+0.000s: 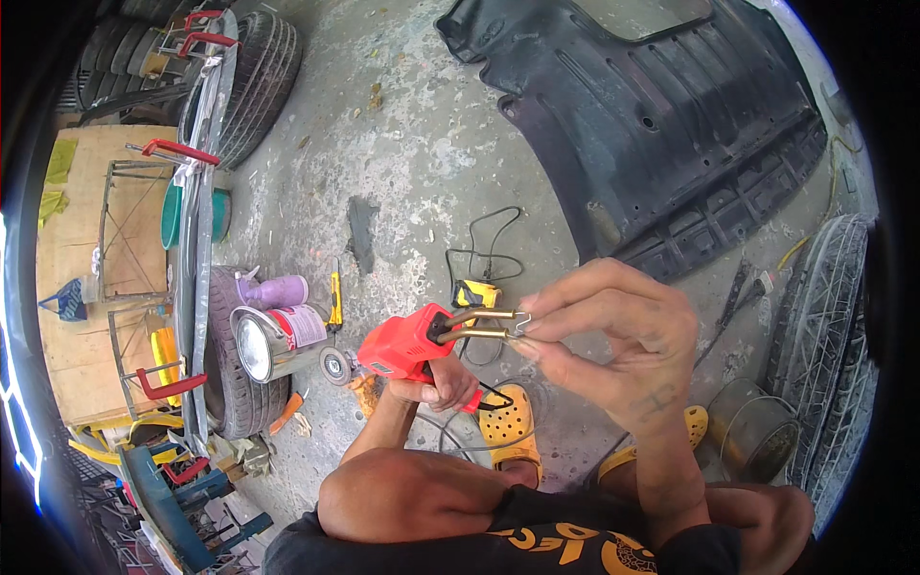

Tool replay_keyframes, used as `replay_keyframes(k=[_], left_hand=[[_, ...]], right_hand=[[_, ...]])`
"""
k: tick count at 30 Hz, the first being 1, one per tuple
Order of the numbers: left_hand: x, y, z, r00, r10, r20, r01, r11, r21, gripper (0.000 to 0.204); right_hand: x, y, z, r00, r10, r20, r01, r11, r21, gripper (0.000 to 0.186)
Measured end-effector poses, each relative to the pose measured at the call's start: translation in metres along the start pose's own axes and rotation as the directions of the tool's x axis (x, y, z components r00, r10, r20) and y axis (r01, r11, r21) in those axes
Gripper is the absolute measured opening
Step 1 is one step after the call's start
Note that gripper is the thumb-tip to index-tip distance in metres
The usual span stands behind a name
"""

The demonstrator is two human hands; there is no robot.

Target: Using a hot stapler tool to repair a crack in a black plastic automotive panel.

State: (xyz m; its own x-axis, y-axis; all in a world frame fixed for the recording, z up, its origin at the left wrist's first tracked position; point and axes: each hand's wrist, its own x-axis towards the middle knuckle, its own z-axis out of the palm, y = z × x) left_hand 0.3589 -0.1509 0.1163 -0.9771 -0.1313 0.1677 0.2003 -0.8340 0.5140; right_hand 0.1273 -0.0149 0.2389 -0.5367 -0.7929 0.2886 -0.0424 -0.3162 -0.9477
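Observation:
My left hand [439, 385] is wrapped round the handle of a red hot stapler [398, 345], a plastic welding gun with two brass prongs pointing right. At the prong tips sits a small bent wire staple [522, 323]. My right hand [618, 345] pinches this staple between thumb and fingertips, right against the prongs. The stapler is held above the floor, over my yellow clogs [508, 422]. A dark cord runs down from the stapler's handle.
A large black plastic undertray [661, 125] lies at the far right. Tyres [824, 316] stand at the right edge. On the left are a long bumper strip with red clamps [182, 151], a paint can [257, 347], a purple bottle [278, 290], a yellow cutter [335, 297] and an angle grinder [335, 366].

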Motion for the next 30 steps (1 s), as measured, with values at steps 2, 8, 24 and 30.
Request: replay_keyframes(k=[2, 8, 24, 30], left_hand=[[0.0, 0.002, -0.001, 1.0, 0.0, -0.007, 0.0, 1.0, 0.027, 0.014], [-0.004, 0.007, 0.0, 1.0, 0.002, -0.028, 0.001, 0.994, 0.109, 0.015], [-0.012, 0.023, 0.003, 0.996, 0.019, -0.084, 0.008, 0.953, 0.303, 0.017], [-0.015, 0.021, -0.003, 0.999, -0.014, -0.043, 0.027, 0.946, 0.324, 0.018]], right_hand=[[0.0, 0.0, -0.001, 1.0, -0.002, 0.007, 0.002, 1.0, 0.004, 0.02], [-0.001, 0.0, -0.004, 0.999, 0.041, 0.033, -0.043, 0.997, 0.057, 0.02], [0.003, 0.0, -0.011, 0.992, 0.017, 0.123, -0.011, 0.999, -0.052, 0.018], [0.002, 0.001, -0.007, 0.988, 0.125, 0.093, -0.135, 0.985, 0.104, 0.02]])
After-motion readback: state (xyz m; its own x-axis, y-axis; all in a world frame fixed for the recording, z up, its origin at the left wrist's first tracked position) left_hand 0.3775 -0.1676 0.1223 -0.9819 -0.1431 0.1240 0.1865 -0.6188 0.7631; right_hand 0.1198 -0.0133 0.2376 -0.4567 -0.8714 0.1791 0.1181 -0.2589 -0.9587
